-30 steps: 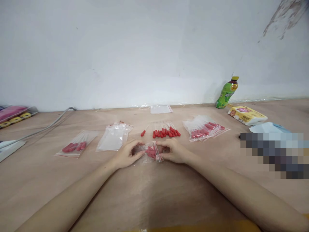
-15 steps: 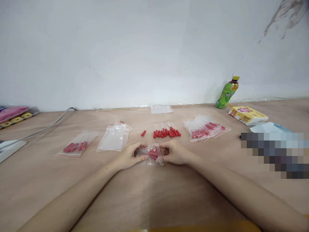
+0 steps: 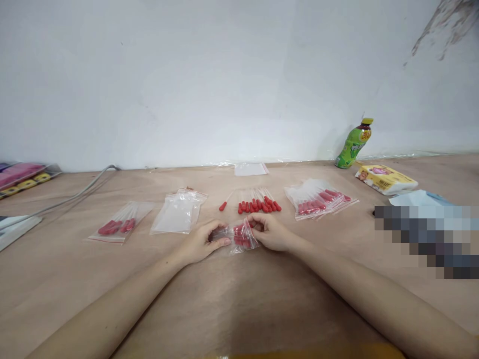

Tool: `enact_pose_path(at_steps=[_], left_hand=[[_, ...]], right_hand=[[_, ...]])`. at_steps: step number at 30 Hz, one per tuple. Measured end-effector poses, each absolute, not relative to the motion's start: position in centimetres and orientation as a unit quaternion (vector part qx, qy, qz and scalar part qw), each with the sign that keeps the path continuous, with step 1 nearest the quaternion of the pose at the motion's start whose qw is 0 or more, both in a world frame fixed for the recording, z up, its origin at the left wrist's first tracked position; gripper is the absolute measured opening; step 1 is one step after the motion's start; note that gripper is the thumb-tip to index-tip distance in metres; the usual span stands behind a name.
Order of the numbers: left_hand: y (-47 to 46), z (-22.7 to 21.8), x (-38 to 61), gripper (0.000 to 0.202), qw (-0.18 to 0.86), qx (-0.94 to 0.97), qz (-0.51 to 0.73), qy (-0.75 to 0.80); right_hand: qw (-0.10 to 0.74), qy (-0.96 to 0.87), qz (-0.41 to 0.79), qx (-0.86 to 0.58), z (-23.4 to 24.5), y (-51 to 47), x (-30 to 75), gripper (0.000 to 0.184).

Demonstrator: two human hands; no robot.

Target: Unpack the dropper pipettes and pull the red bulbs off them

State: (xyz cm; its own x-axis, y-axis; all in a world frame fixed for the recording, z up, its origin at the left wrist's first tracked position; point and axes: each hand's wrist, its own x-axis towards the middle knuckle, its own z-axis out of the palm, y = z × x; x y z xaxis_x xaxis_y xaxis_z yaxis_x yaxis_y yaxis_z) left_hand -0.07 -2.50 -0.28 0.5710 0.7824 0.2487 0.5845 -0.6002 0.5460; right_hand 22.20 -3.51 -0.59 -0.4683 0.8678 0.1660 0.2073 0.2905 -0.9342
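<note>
I had the left hand [image 3: 205,242] curled about one end of a clear zip bag [image 3: 238,247], thumb and fingers holding it above the table [image 3: 254,304], with the red bulbs [image 3: 242,241] inside showing between the two hands. The right hand [image 3: 273,233] had its fingers bent in a narrow curl against the bag's opposite, red-lined edge; they touched it, but I could not tell whether they pinched it. Just beyond the fingers of both hands lay a row of loose red-bulbed droppers [image 3: 258,205], a single dropper [image 3: 223,205] apart on its left. Left of the left fingers I saw flat clear bags [image 3: 175,215] and, farther out, a filled bag [image 3: 116,227]; beyond the right fingers, to their right, lay overlapping filled bags [image 3: 318,200]. Well past those fingers, farther right, were a yellow tissue pack [image 3: 389,178] and a green bottle [image 3: 353,145] leaning near the wall [image 3: 209,89]
</note>
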Motion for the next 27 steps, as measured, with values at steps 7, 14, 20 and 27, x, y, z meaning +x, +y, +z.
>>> enact_pose_path(at_steps=[7, 14, 20, 27], left_hand=[[-2.4, -0.5, -0.1, 0.03, 0.203, 0.863, 0.241, 0.395], [-2.4, -0.4, -0.2, 0.032, 0.215, 0.86, 0.234, 0.4], [-2.4, -0.6, -0.3, 0.035, 0.215, 0.859, 0.233, 0.402], [-1.4, 0.8, -0.2, 0.034, 0.21, 0.837, 0.279, 0.422]], right_hand=[[0.381, -0.694, 0.507, -0.342, -0.7, -3.4, 22.2, 0.026], [0.387, -0.633, 0.483, -0.465, 2.3, -2.3, 24.7, 0.029], [0.399, -0.634, 0.459, -0.478, 6.0, -1.5, 28.7, 0.024], [0.607, -0.63, 0.204, -0.439, 5.4, -0.2, 29.6, 0.022]])
